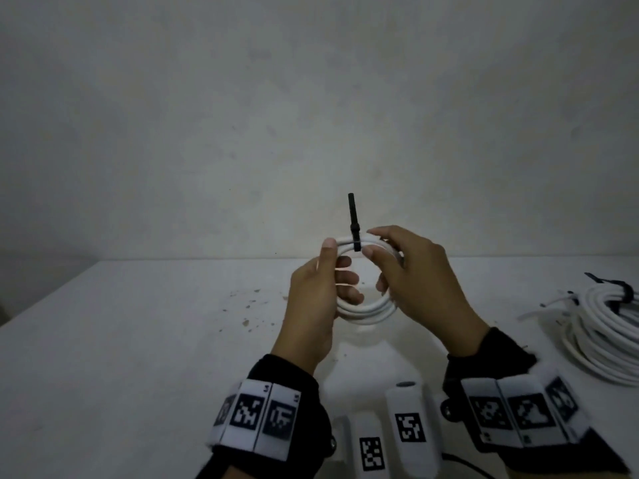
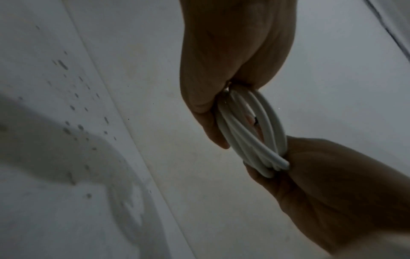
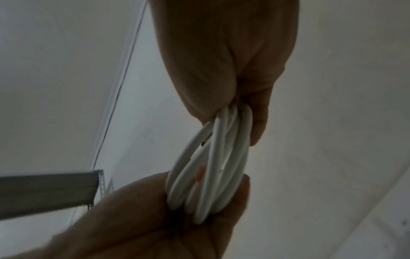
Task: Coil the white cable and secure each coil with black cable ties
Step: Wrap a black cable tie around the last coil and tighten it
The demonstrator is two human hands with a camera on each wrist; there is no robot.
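Note:
A small white cable coil (image 1: 366, 311) is held upright above the table between both hands. A black cable tie (image 1: 353, 219) wraps its top, and the tie's tail sticks straight up. My left hand (image 1: 337, 262) grips the coil's left side, thumb on top and fingers through the loop. My right hand (image 1: 370, 242) pinches the coil just right of the tie and covers the coil's right side. In the left wrist view the coil (image 2: 250, 133) spans between the two hands. The right wrist view shows the coil (image 3: 213, 166) the same way; the tie is hidden there.
A pile of white cable coils (image 1: 608, 326) with black ties lies at the table's right edge. Two white tagged cylinders (image 1: 408, 426) stand near the front edge between my wrists. Dark specks mark the white table (image 1: 138, 340). A grey bar (image 3: 44, 191) shows at the left.

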